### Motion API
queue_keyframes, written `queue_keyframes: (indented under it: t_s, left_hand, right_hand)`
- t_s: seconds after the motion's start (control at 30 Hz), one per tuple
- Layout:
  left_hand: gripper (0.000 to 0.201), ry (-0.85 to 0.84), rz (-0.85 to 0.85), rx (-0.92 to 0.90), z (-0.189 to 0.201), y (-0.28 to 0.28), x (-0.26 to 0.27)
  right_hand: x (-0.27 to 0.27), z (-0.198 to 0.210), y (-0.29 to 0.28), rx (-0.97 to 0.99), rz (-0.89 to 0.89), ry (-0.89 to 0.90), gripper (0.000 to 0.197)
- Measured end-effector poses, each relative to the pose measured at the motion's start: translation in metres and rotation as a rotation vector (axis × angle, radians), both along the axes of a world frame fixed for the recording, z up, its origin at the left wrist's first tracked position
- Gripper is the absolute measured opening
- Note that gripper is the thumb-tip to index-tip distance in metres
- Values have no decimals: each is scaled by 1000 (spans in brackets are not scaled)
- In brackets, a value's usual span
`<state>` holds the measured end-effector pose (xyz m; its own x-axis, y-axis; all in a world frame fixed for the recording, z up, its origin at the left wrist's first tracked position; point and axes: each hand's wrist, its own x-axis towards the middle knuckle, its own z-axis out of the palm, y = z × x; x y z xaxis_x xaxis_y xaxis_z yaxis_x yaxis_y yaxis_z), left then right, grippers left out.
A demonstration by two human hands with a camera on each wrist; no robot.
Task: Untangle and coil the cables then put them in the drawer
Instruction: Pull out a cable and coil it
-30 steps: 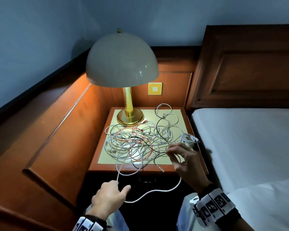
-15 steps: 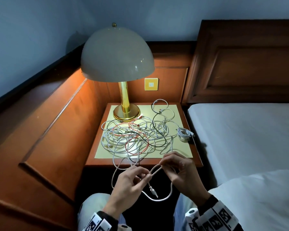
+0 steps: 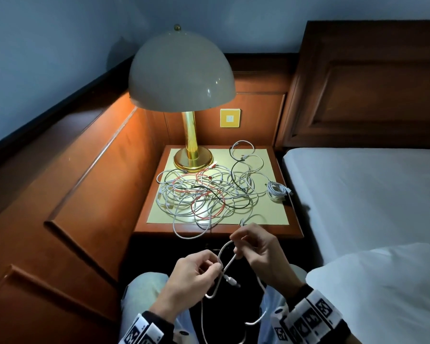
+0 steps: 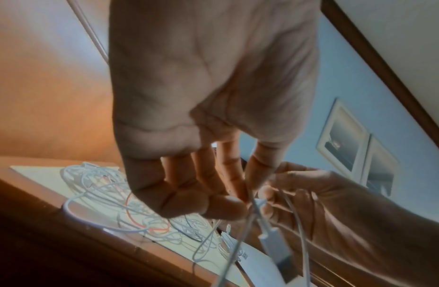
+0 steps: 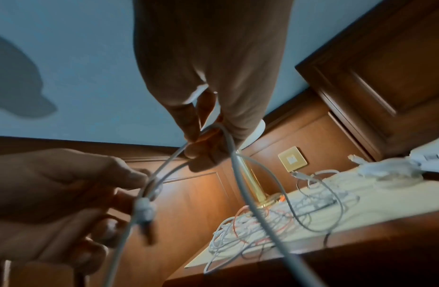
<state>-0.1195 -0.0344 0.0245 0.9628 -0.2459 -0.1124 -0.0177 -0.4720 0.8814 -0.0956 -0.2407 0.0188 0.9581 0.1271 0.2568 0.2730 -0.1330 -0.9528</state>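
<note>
A tangle of white, red and black cables (image 3: 204, 194) lies on the nightstand (image 3: 219, 230). In front of it, over my lap, both hands hold one white cable (image 3: 225, 254) bent into a loop. My left hand (image 3: 217, 265) pinches the cable just above its USB plug (image 3: 231, 281), which hangs free. My right hand (image 3: 236, 247) pinches the top of the loop. The left wrist view shows the left hand (image 4: 238, 196) and the plug (image 4: 277, 250). In the right wrist view the right hand (image 5: 206, 136) grips the white cable (image 5: 240, 184). The drawer front lies in dark shadow.
A brass lamp (image 3: 193, 157) with a dome shade stands at the back left of the nightstand. A small coiled white cable (image 3: 277, 191) rests near its right edge. The bed (image 3: 363, 194) is on the right, wood panelling (image 3: 97, 182) on the left.
My right hand left the tangle and drew back toward my lap. The left hand rose to meet it, and the white cable now forms a loop between them.
</note>
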Motion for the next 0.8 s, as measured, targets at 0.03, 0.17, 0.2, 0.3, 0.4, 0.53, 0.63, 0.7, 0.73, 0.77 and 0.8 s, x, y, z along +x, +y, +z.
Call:
queue_keyframes:
  t_s: [0.03,0.17,0.2,0.3,0.4,0.53,0.63,0.7,0.73,0.77,0.8]
  left_hand:
    - [11,2,18,-10,-1,1,1]
    - [8,24,41,-53,-1,7,2]
    - [9,34,47,-70,-1,9,3]
    - [13,52,50,-135,2,11,5]
    - [12,10,37,-168,5,9,8]
    - [7,-35,33,-176,8,7,17]
    - [4,-84,-2,-98,11,11,23]
    - [6,-84,8,-70,11,14,26]
    - [6,-82,20,-74,12,14,28]
    - [4,-67,29,-93,13,14,29]
    - [2,-57,32,-121,15,13,29]
  right_hand:
    - [-1,-3,2,34,6,40,23]
    - [-3,-10,6,111,42,187,23]
    - [-4,-11,7,118,45,216,23]
    - [-4,-14,7,69,27,232,22]
    - [-4,-11,7,-36,52,223,15]
    - [-4,-3,9,-97,110,202,11]
    - [-3,0,10,-39,84,209,12]
    - [-3,1,9,-10,46,214,10]
    - [-2,1,9,-29,9,192,9]
    - [-2,-1,9,-66,-34,156,7]
    - [-1,-2,10,-104,-77,111,6]
